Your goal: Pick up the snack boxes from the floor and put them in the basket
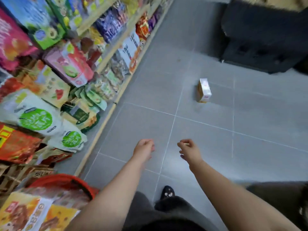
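Observation:
One yellow and white snack box [204,90] stands on the grey tiled floor, ahead and to the right of both hands. A red basket [66,183] sits at the lower left by the shelf, with yellow snack boxes [28,214] lying in it. My left hand [144,148] and my right hand [189,150] hang out in front of me above the floor, fingers loosely curled, holding nothing. Both hands are well short of the box on the floor.
Shelves [106,52] packed with colourful snack bags and boxes run along the left side. A dark cabinet [265,35] stands at the far right. My foot in a dark shoe [167,192] is on the tiles below the hands.

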